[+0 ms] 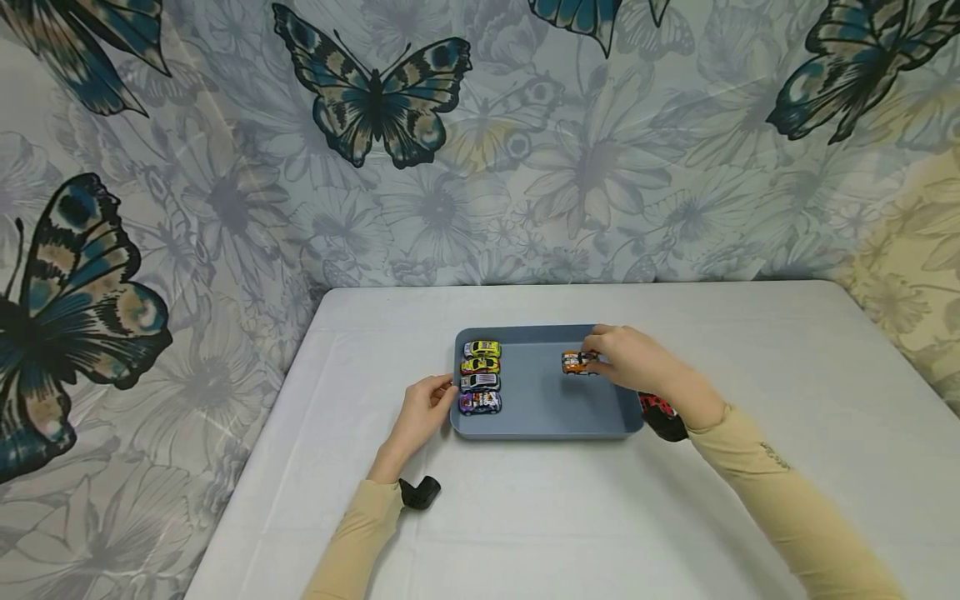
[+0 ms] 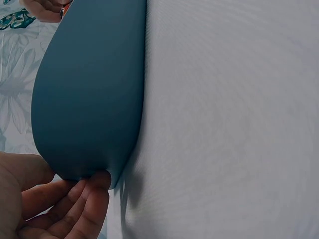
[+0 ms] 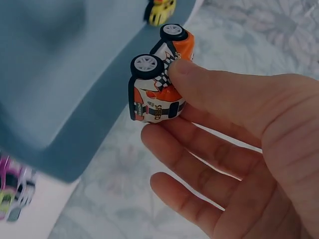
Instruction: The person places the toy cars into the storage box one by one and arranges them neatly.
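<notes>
My right hand [image 1: 637,358] pinches an orange and white toy car [image 3: 162,82] between thumb and fingers, above the right half of the blue-grey tray [image 1: 540,425]. Checkered decals and the word SPEED show on the car in the right wrist view. At the tray's left end, my left hand [image 1: 422,412] grips the edge, thumb at the rim and fingers curled against the outer wall [image 2: 94,124]. Several toy cars stand in a column along the tray's left side: a yellow car [image 1: 482,348], a yellow and red one [image 1: 480,366], a silver one [image 1: 480,382] and a purple one [image 1: 480,403].
A pink and green toy car [image 3: 17,189] sits outside the tray in the right wrist view. The tray rests on a white-covered table [image 1: 540,517]. Butterfly-printed fabric [image 1: 450,208] hangs behind it. A black device [image 1: 420,492] is worn at the left wrist.
</notes>
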Tool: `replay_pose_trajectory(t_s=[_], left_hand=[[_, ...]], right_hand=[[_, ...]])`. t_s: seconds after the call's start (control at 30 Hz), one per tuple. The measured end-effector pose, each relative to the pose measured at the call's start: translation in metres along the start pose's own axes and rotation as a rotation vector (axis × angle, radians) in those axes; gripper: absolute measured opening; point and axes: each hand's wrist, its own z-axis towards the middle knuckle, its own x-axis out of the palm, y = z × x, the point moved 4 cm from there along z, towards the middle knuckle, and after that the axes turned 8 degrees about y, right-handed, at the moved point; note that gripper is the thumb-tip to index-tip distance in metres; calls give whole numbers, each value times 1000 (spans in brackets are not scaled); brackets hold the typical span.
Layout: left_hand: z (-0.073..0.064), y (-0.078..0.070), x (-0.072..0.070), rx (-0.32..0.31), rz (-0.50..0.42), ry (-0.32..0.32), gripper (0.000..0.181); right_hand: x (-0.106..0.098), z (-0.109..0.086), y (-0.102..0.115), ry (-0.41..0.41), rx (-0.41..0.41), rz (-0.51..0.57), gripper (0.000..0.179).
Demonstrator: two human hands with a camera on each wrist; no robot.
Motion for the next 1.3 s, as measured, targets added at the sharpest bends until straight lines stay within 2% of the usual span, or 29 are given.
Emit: replay_pose_trajectory(t_s=[0.57, 0.8, 1.1, 1.3], left_hand=[[1, 0, 0, -3, -2, 2, 31], [1, 0, 0, -5, 2, -1, 31], [2, -1, -1, 2, -1, 5, 31], [1, -1, 0, -1, 0, 7, 31]], right_hand=[[31, 33, 51, 64, -152, -11, 11], [37, 41, 71, 105, -192, 8, 8], [50, 52, 82, 115, -225, 9, 8], [60, 59, 90, 150, -238, 16, 7]])
